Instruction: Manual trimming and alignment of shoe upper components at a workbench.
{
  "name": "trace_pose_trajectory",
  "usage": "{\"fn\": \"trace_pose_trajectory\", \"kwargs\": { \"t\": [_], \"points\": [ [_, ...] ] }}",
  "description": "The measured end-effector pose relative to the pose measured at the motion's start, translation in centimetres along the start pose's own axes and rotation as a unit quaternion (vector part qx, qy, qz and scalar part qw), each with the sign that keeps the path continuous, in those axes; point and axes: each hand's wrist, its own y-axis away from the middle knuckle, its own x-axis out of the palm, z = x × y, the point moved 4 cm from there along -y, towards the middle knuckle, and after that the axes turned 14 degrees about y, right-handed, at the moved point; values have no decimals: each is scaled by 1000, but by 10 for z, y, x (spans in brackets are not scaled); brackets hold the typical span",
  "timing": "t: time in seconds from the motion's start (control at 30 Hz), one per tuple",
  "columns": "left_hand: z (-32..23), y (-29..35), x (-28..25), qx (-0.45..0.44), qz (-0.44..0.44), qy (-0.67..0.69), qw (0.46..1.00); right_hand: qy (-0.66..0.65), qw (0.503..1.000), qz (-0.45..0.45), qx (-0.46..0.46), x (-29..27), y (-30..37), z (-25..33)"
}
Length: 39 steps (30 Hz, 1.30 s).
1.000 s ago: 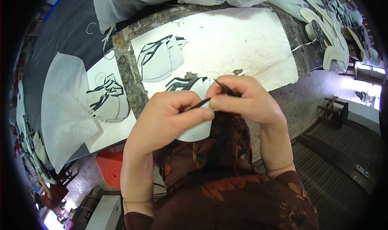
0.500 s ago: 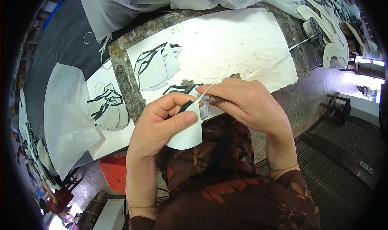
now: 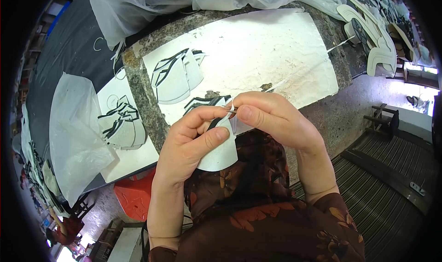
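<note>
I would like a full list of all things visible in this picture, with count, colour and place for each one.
white sheet: one, white, on the stone worktop
stone worktop: one, grey speckled, centre
stack of cut pieces: one stack, white with black strips, left on the white sheet
second stack: one, white and black, on paper left of the worktop
plastic bags: several, clear, along the top
stool: one, red, under the worktop
cut piece: one, white with black strip, held in both hands
left hand: grips the cut piece
right hand: pinches its top edge
</note>
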Motion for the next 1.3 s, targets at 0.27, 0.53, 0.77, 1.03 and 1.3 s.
{"fn": "trace_pose_trajectory", "kwargs": {
  "t": [0.27,0.53,0.77,1.03,1.3],
  "points": [
    [-5,-1,6,32,-60,-31,997,-119,991,23,63,4,-4,-11],
    [-90,-23,-32,117,-185,-423,879,-78,991,-31,106,-3,-5,-5],
    [-61,-3,-18,208,-116,-599,764,160,978,-93,96,4,-7,-19],
    [-7,15,-15,178,-107,-636,744,279,953,-117,-17,12,-12,-12],
    [-31,23,-6,182,-112,-462,861,318,936,-25,-149,23,5,10]
  ]
}}
